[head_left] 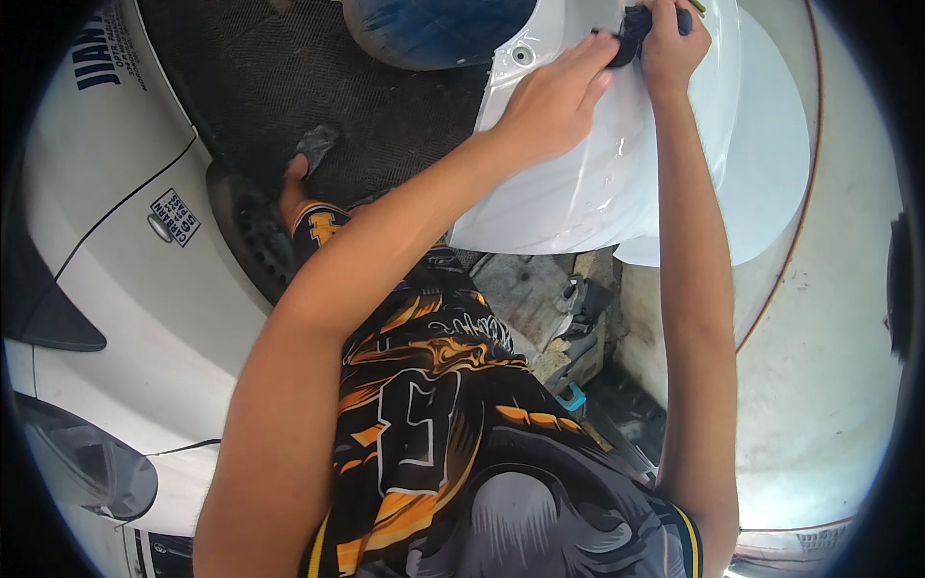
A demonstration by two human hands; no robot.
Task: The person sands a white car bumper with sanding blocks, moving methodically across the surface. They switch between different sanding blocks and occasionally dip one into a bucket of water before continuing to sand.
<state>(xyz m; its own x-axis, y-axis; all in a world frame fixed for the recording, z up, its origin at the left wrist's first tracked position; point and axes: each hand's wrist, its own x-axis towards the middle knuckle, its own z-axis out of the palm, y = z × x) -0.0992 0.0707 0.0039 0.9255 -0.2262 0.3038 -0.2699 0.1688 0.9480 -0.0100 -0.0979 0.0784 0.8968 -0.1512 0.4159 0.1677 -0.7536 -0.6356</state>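
A glossy white curved vehicle body panel (568,197) lies at the upper middle, with a round hole near its left corner. My left hand (559,101) reaches over this panel, fingers stretched out and nearly flat. Its fingertips meet the edge of a dark, bunched, cloth-like piece (632,37). At the top edge of the view my right hand (674,48) is closed round the same dark piece, which shows on both sides of the fist. A thin greenish strip sticks out beside the right fingers; what it belongs to is cut off.
On the left stands a white vehicle (125,260) with a dark tyre (252,231). A blue-stained round surface (438,29) is at the top. Another large whitish body surface (819,385) fills the right. Cardboard and scraps (520,289) lie below the panel.
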